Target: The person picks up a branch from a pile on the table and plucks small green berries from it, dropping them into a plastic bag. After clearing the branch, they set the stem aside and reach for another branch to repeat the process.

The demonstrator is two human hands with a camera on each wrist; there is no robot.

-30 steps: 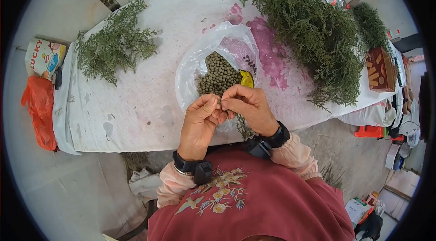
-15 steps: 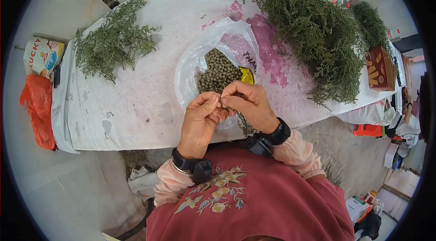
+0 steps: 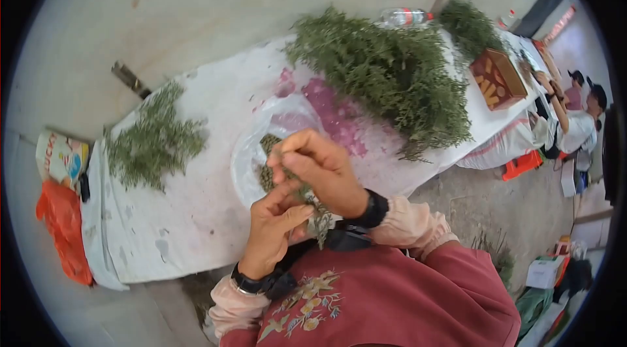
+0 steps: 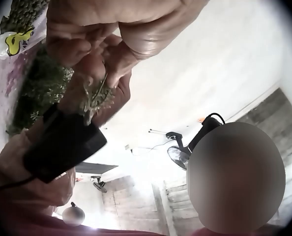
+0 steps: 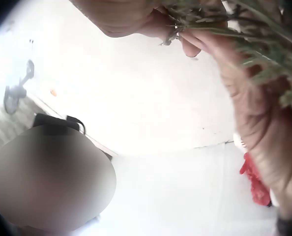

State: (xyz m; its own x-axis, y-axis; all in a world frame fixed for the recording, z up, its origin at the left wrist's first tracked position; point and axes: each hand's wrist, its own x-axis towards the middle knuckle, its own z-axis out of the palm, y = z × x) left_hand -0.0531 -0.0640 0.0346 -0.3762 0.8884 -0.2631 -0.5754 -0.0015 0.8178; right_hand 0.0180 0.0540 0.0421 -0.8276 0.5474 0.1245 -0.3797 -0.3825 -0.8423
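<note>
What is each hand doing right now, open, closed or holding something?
Left hand: fingers pinch the small green leafy sprig.
Right hand: fingers curled round the same sprig.

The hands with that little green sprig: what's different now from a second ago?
The camera swung, so the table sits slanted. The right hand now sits above the left hand, no longer side by side, and they are nearer the chest. Both keep pinching the sprig, which hangs lower. The bag of green balls and the two piles of cuttings lie as before.
</note>
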